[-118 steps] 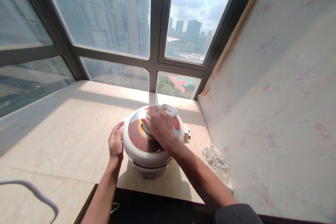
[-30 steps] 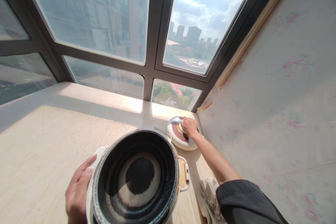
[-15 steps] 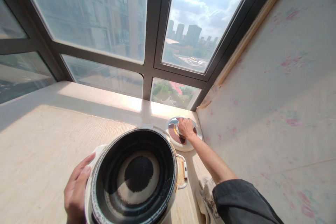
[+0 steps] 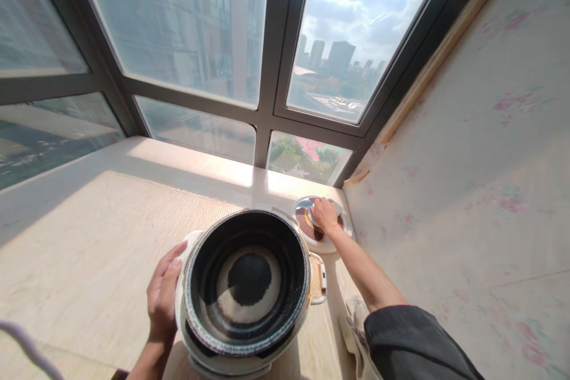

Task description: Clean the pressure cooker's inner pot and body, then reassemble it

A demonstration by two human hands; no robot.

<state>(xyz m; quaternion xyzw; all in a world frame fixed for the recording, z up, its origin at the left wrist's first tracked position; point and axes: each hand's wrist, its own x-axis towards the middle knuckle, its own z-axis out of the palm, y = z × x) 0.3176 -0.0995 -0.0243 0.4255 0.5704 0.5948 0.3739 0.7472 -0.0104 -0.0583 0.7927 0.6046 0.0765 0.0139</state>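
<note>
A white rice cooker (image 4: 194,349) stands uncovered in front of me on the pale ledge. Inside it, the dark inner pot (image 4: 209,309) shows a worn ring around a black patch at its bottom. My left hand (image 4: 165,288) is closed on the cooker's left side, with the thumb near the rim. Beyond the cooker to the right, a round lid (image 4: 304,227) with a shiny, reddish-brown top lies by the wall corner. My right hand (image 4: 326,214) has its fingers wrapped over the knob in the lid's middle, which it mostly hides.
Dark-framed windows (image 4: 266,95) rise behind the ledge (image 4: 111,237). A flower-patterned wall (image 4: 467,208) bounds the right side. Crumpled cloth (image 4: 354,338) lies below my right forearm. A greyish cord (image 4: 29,347) curves through the lower left corner.
The view has shifted a little left and back, so the cooker and both hands appear further right. The right hand stays on the lid's knob and the left hand on the cooker.
</note>
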